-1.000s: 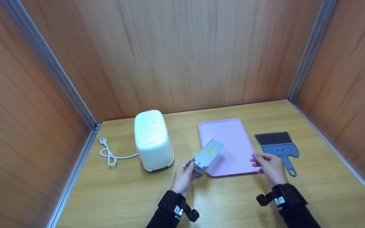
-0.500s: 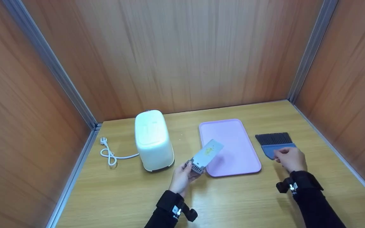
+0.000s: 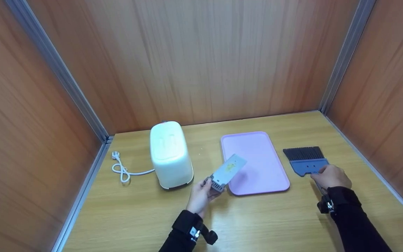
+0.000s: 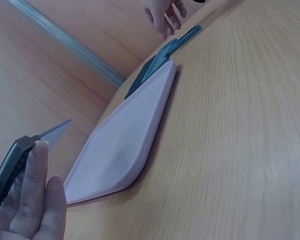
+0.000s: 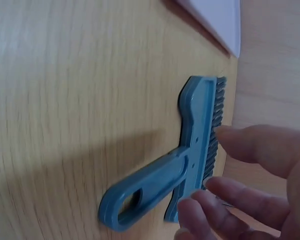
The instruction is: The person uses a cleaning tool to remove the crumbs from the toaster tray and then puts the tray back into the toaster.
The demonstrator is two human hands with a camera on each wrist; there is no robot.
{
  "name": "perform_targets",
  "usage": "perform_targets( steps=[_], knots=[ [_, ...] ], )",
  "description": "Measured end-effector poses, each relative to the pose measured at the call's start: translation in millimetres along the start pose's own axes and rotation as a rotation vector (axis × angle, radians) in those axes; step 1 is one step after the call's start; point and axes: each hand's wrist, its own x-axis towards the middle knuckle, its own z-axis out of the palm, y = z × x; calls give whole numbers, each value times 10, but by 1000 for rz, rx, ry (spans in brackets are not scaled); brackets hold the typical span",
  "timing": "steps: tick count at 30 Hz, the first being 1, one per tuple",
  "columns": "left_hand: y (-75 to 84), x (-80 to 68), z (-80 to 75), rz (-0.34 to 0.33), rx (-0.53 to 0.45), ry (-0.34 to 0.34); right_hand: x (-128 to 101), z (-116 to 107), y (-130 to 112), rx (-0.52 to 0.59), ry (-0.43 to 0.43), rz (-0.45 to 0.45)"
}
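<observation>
the blue brush (image 3: 308, 162) lies flat on the wooden table (image 3: 257, 217), just right of the pink tray (image 3: 257, 154). right hand (image 3: 331, 176) hovers over its handle, fingers (image 5: 250, 145) loosely spread, gripping nothing yet. looks light, stiff plastic, probably best grabbed by the looped handle. left hand (image 3: 199, 197) pinches a grey crumb tray (image 3: 226, 172) by its ribbed end.

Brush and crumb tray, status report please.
Left hand grips crumb tray over pink tray edge. Right hand open above brush, not gripping yet. Nothing between.
</observation>
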Motion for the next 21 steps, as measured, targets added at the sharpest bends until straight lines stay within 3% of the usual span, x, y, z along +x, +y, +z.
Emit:
perform_targets(
  steps=[7, 13, 21],
  knots=[
    [-10, 7, 8, -14, 3, 2, 22, 26, 41, -51, -25, 51],
    [-28, 14, 24, -6, 1, 8, 29, 54, 60, -75, -55, 44],
    [-31, 20, 26, -5, 6, 4, 84, 125, 71, -121, -21, 43]
  ],
)
